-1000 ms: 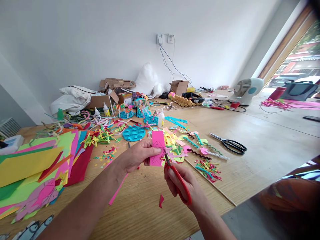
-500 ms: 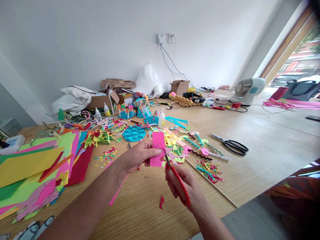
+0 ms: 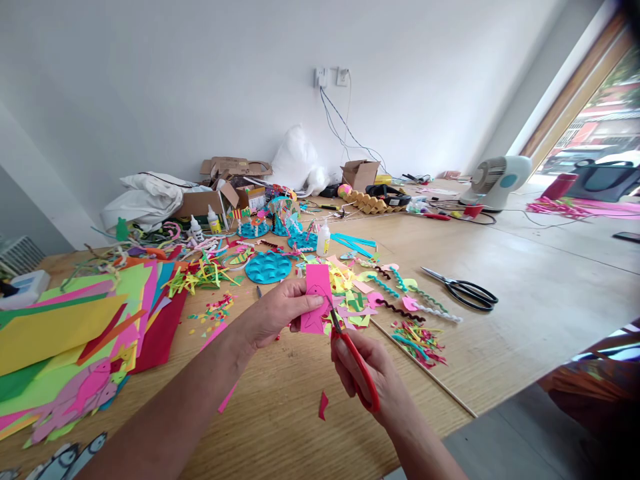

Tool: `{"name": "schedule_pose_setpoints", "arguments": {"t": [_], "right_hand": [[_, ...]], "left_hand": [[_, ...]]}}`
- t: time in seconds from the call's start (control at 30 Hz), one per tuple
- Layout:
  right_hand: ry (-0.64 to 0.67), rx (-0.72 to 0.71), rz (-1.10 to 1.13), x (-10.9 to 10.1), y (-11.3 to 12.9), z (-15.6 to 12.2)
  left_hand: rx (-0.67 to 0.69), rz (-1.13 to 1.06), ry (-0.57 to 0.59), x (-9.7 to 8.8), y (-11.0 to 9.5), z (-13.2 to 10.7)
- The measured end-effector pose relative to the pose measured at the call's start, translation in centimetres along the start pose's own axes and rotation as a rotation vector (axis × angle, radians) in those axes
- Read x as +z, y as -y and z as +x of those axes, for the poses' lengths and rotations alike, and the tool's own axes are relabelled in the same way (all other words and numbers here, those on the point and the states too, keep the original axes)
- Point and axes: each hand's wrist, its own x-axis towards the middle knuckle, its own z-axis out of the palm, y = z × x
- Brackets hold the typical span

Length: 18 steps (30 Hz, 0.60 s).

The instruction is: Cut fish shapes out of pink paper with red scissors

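Note:
Pinched between thumb and fingers of my left hand [image 3: 283,310] is an upright piece of pink paper [image 3: 317,277] with a fish outline drawn on it. My right hand [image 3: 367,373] is closed round the red handles of a pair of scissors [image 3: 370,390]. The scissor blades point up and meet the right edge of the pink paper, beside the drawn outline. Below the hands a small red paper scrap [image 3: 323,405] lies on the wooden table [image 3: 280,427]. Behind the paper spreads a heap of yellow, green and pink cuttings [image 3: 345,277].
Coloured paper sheets [image 3: 60,333] and pink cut-out fish [image 3: 90,390] lie at left. Black-handled scissors [image 3: 465,291], pipe cleaners [image 3: 400,309] and a thin stick [image 3: 435,373] are at right. Farther back stand a glue bottle [image 3: 323,240], a blue scalloped disc [image 3: 269,267] and a fan [image 3: 495,181].
Almost nothing differs. The pink paper and my left hand have shifted very slightly; the scissors stay at the paper's right edge.

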Motion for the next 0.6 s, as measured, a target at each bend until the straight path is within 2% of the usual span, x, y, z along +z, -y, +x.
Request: {"name": "schedule_pose_setpoints", "arguments": {"t": [0.33,0.6], "right_hand": [[0.013,-0.029,-0.006,-0.22,0.11,0.07],[-0.014,0.012,-0.006,-0.24,-0.23,0.08]], "left_hand": [[-0.032,-0.020,0.057,0.06,0.13,0.00],[-0.022,-0.008,0.086,-0.06,0.08,0.07]]}}
